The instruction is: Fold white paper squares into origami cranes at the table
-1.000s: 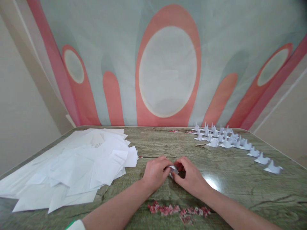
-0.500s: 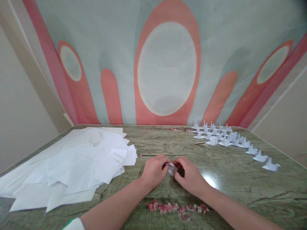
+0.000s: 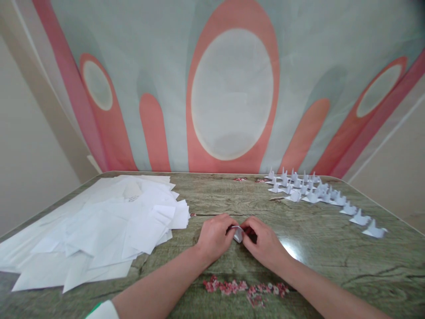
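A small folded piece of white paper [image 3: 238, 235] is pinched between my two hands, just above the middle of the table. My left hand [image 3: 215, 235] grips its left side with thumb and fingers together. From the other side, the thumb and fingertips of my right hand [image 3: 262, 241] close on its right edge. Part of the paper is hidden behind the fingers, so its full shape does not show. Off to the right stand several finished white paper cranes [image 3: 312, 196], set in rows that trail towards the near right.
A wide, loose pile of white paper sheets [image 3: 99, 226] covers the left of the wood-patterned table [image 3: 212, 195]. Pink flower prints [image 3: 229, 285] mark the tabletop near my forearms. Behind the table's far edge hangs a grey-green and coral backdrop [image 3: 232, 93].
My right fingers have shifted slightly left and closed further over the folded paper, so less of its right side shows. My left hand has hardly moved.
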{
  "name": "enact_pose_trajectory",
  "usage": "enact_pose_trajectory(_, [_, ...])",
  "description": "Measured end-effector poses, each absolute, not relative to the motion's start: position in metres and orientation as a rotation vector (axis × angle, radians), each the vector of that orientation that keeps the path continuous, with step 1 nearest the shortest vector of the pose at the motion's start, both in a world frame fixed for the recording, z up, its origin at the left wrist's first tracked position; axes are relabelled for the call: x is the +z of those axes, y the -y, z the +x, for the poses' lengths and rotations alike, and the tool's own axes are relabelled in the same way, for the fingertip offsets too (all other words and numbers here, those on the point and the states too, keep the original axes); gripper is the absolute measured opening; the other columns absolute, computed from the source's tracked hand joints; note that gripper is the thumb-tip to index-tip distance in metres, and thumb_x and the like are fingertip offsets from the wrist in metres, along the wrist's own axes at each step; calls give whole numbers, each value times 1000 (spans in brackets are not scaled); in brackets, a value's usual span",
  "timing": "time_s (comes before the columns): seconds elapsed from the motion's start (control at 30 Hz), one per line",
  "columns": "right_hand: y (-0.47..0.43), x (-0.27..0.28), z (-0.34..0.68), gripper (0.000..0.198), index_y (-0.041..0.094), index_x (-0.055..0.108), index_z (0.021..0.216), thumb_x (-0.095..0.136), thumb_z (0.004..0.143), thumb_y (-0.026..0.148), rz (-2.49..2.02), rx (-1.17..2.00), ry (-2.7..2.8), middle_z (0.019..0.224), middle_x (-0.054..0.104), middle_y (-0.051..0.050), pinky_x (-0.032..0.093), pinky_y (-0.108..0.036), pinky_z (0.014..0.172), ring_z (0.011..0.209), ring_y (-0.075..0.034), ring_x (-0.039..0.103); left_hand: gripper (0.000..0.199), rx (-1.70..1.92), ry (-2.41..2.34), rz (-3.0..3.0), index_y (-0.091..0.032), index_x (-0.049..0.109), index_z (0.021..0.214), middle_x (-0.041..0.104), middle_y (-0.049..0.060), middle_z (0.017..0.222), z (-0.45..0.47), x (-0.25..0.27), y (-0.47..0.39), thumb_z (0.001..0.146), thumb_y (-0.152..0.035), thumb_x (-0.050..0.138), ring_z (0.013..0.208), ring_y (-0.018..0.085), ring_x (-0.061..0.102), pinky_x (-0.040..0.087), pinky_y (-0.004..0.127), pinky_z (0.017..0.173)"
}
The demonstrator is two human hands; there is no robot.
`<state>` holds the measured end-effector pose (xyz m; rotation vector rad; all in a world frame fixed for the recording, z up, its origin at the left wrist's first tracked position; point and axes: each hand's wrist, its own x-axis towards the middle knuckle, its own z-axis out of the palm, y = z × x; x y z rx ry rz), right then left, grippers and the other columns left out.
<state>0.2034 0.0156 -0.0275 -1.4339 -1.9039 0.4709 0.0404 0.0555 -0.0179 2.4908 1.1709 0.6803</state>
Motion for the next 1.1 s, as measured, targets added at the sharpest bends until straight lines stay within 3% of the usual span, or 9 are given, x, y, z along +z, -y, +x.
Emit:
enact_pose_trajectory(0.17, [-16,-25,206,7,18,57,80,51,79,18,-1424,490,1920,76,56,-2,41,-27,65,71,-16,53,13,670,-1161,2499,-23,62,84,63,-1,85,40,-16,-55,81,-20,50,80,15,58,43,22,71])
enact_pose_trajectory(0.33, [-22,-22,215,24,18,61,77,40,88,22,-1323,639,1934,74,60,-3,43,-28,67,71,-16,55,13,660,-1177,2491,-23,63,84,64,-1,84,40,-15,-55,81,-19,51,80,15,58,43,23,73])
enact_pose_trajectory(1.1, [-29,-27,222,22,24,69,94,49,86,25,-1263,850,1962,88,65,-4,46,-31,77,84,-18,59,11,605,-1213,2422,-25,65,83,65,-2,84,40,-16,-60,80,-25,55,80,15,59,42,22,70])
